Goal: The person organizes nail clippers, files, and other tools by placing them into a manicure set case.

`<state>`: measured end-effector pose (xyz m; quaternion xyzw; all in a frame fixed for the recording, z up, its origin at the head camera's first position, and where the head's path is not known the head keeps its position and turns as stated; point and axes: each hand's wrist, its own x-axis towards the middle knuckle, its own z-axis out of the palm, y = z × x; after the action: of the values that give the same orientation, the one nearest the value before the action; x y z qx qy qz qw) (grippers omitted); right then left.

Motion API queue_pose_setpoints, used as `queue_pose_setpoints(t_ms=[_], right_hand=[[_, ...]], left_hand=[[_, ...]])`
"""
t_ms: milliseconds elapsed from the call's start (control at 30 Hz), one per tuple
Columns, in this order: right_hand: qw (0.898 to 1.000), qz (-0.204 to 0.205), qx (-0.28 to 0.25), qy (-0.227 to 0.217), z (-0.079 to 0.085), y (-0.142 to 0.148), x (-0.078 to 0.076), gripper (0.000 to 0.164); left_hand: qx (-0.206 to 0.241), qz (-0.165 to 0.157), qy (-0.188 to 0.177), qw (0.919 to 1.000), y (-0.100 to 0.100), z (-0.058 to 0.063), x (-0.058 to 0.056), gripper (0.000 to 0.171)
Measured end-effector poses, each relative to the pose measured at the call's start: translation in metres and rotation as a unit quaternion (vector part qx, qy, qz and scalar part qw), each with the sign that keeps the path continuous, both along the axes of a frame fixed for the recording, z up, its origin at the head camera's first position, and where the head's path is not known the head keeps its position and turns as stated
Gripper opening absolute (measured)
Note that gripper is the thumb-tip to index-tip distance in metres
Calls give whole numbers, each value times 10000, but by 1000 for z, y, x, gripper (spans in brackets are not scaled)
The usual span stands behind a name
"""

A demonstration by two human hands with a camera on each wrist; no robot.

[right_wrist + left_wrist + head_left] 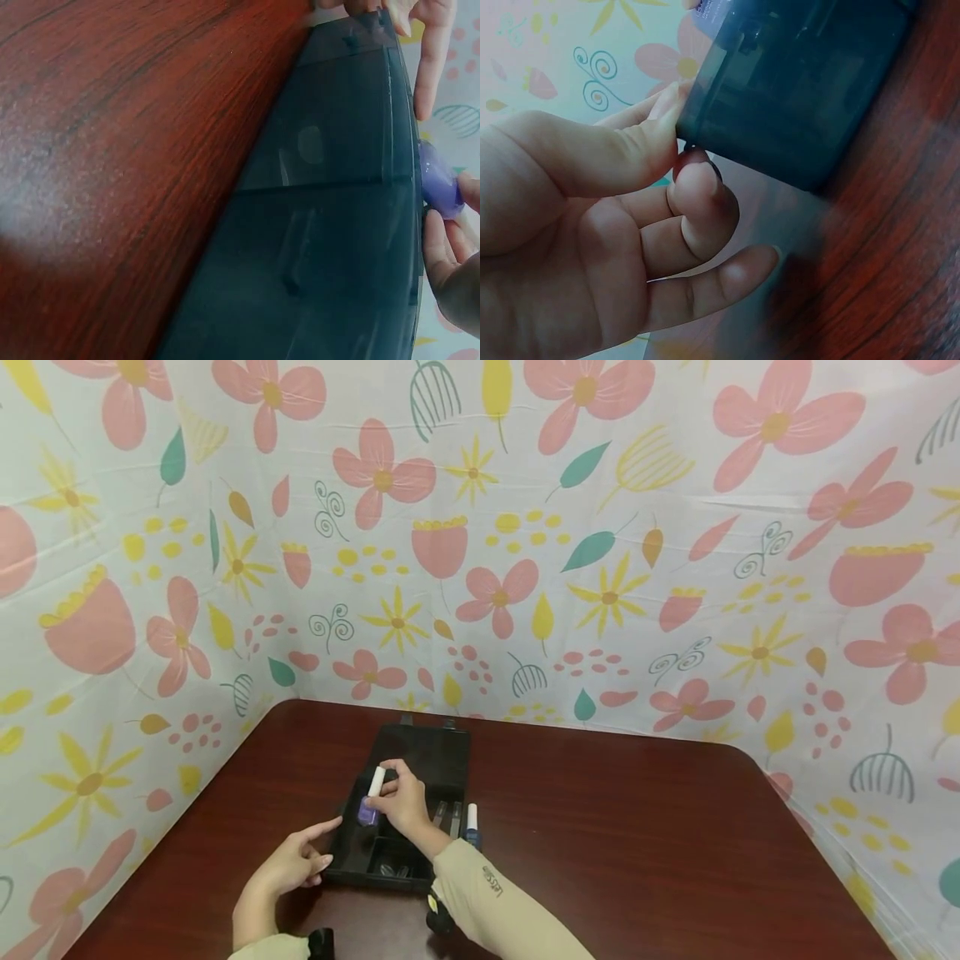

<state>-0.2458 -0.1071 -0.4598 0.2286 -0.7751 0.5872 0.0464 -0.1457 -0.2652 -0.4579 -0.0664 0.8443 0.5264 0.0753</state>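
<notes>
My right hand (pixel 407 803) holds a small purple nail polish bottle (pixel 367 812) with a long white cap, tilted over the left compartment of an open black plastic case (pixel 427 756). In the right wrist view the purple bottle (pixel 441 180) shows just beyond the case's rim, between the fingers. My left hand (pixel 288 862) grips the case's front left corner, its index finger stretched along the left side. Up close in the left wrist view, the thumb presses on the corner of the dark see-through case (pixel 780 97), with a curled finger beneath.
A dark blue nail polish bottle (pixel 472 835) with a white cap stands against the case's right side. Slim metal tools (pixel 455 819) lie in the right compartment, and small clear pieces (pixel 393 870) in a front one. A flowered cloth (pixel 600 610) hangs behind the brown table (pixel 637 827).
</notes>
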Motion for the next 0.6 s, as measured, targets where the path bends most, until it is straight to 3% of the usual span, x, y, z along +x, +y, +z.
queue_pose_setpoints(t_ms=[367, 600], right_hand=[[9993, -98, 208, 280, -3, -5, 3, 48], [9985, -194, 92, 510, -5, -5, 3, 47]], left_hand=[[-73, 8, -6, 10000, 0, 1, 0, 51], [13, -161, 35, 9999, -2, 1, 1, 51]])
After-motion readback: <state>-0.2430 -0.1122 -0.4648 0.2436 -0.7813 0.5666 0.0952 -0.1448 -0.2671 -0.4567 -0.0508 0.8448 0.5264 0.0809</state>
